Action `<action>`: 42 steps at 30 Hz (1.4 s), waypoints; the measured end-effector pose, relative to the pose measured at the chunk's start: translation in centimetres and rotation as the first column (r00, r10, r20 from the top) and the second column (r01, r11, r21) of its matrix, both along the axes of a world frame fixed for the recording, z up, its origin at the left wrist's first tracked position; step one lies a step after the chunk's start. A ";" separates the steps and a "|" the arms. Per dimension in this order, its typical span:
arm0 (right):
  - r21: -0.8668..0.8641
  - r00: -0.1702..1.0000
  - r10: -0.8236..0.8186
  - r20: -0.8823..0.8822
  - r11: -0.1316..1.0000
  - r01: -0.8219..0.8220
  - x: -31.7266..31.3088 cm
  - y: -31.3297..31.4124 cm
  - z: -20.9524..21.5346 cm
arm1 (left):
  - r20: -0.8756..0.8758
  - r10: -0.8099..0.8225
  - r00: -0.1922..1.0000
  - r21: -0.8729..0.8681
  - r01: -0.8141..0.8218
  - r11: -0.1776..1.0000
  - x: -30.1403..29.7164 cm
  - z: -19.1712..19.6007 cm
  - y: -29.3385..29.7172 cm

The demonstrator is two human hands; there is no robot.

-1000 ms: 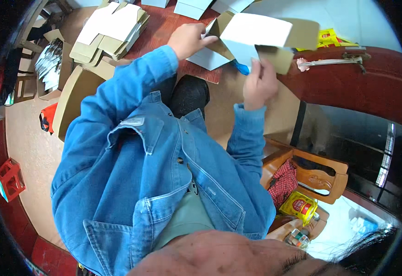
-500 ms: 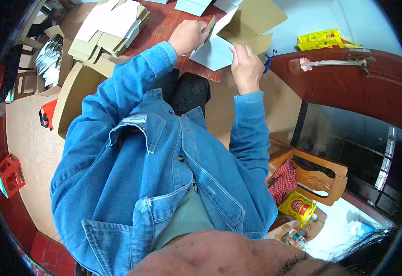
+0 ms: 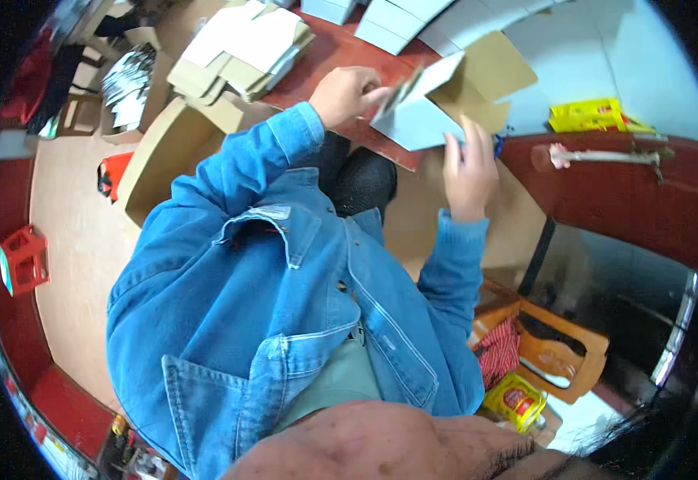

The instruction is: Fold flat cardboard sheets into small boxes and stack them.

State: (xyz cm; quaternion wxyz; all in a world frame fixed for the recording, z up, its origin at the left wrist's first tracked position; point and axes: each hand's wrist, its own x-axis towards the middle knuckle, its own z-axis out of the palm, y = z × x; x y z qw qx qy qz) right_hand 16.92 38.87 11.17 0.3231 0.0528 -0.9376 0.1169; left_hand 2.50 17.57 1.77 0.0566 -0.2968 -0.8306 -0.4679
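The half-folded white-and-brown cardboard box [image 3: 445, 100] has dropped lower, both hands' fingers [image 3: 465, 132] clamped on it.

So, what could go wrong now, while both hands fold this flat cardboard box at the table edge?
1. The white and brown flat cardboard box is partly past the edge of the dark red wooden table; if the left hand or right hand loosens, it may drop.
2. The stack of flat cardboard sheets lies close to the left elbow and might get pushed.
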 end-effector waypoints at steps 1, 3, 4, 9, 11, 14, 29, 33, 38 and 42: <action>-0.072 0.999 0.034 -0.041 0.997 -0.037 0.9 0.2 -1.0 | -0.006 0.024 1.000 -0.018 -0.024 1.000 -0.3 -0.7 -1.7; -0.178 0.997 0.071 -0.028 0.981 -0.075 3.2 -0.4 -2.8 | -0.079 0.165 0.983 0.030 -0.163 0.986 -0.6 -1.7 -5.7; -0.215 0.996 0.085 0.030 0.974 -0.077 4.4 -1.0 -3.2 | 0.018 0.245 0.969 0.057 -0.246 0.968 -1.0 -2.6 -7.9; -0.493 0.918 0.269 0.293 0.865 -0.097 8.7 -2.2 -9.5 | -0.317 0.584 0.747 -0.224 -0.658 0.719 -7.0 -5.6 -21.0; -0.508 0.887 0.302 0.349 0.857 -0.092 9.6 -2.4 -10.8 | -0.351 0.677 0.647 -0.357 -0.761 0.542 -8.1 -4.9 -23.2; -0.546 0.823 0.378 0.423 0.832 -0.102 9.4 -2.9 -11.0 | -0.264 0.762 0.591 -0.492 -0.762 0.421 -9.7 -5.9 -28.1; -0.521 0.753 0.429 0.498 0.843 -0.135 9.1 -2.5 -11.7 | -0.254 0.702 0.665 -0.217 -0.747 0.629 -6.8 -3.8 -27.9; -0.563 0.769 0.429 0.474 0.819 -0.110 8.2 -2.4 -10.8 | -0.355 0.528 0.772 -0.021 -0.571 0.821 -4.5 -4.2 -28.8; -0.722 0.850 0.383 0.361 0.692 -0.005 4.9 -2.6 -7.3 | -0.085 0.367 0.926 0.141 -0.354 0.925 -0.8 -7.5 -24.1; -0.897 0.851 0.488 0.195 0.439 -0.046 2.2 -4.7 -1.0 | 0.104 0.018 0.994 0.155 -0.034 0.987 4.0 -8.5 -18.6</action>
